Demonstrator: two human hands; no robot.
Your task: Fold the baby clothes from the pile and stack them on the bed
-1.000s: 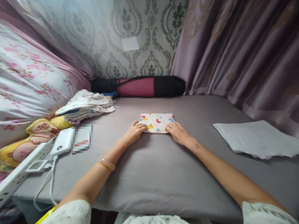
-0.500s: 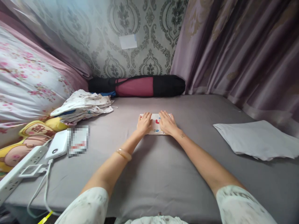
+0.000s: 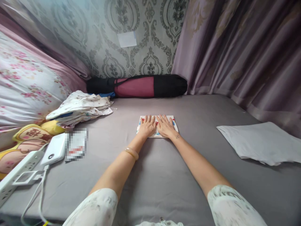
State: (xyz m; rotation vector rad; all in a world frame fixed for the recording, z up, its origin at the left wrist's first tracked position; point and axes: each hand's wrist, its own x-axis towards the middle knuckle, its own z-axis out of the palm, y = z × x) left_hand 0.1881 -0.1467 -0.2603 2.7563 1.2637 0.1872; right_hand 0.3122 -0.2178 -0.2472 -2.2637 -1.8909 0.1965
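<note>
A small folded white cloth [image 3: 155,135] with red and blue print lies flat on the grey sheet [image 3: 197,113], in the middle of the head view. On its left half my left hand [image 3: 147,126] rests palm down, fingers stretched out. My right hand [image 3: 165,125] presses flat on the right half, its fingers spread. The two hands are close together at the cloth's centre and cover most of the print. A bangle [image 3: 131,153] circles my left forearm.
Folded patterned clothes [image 3: 81,106] are piled at the left, near a white power bank [image 3: 54,148], a power strip [image 3: 18,175] and cables. A black and maroon bag [image 3: 134,87] lies along the wall. Grey-white fabric [image 3: 261,141] sits at the right.
My hands have moved closer together over the cloth, both still flat on it. The view has shifted slightly.
</note>
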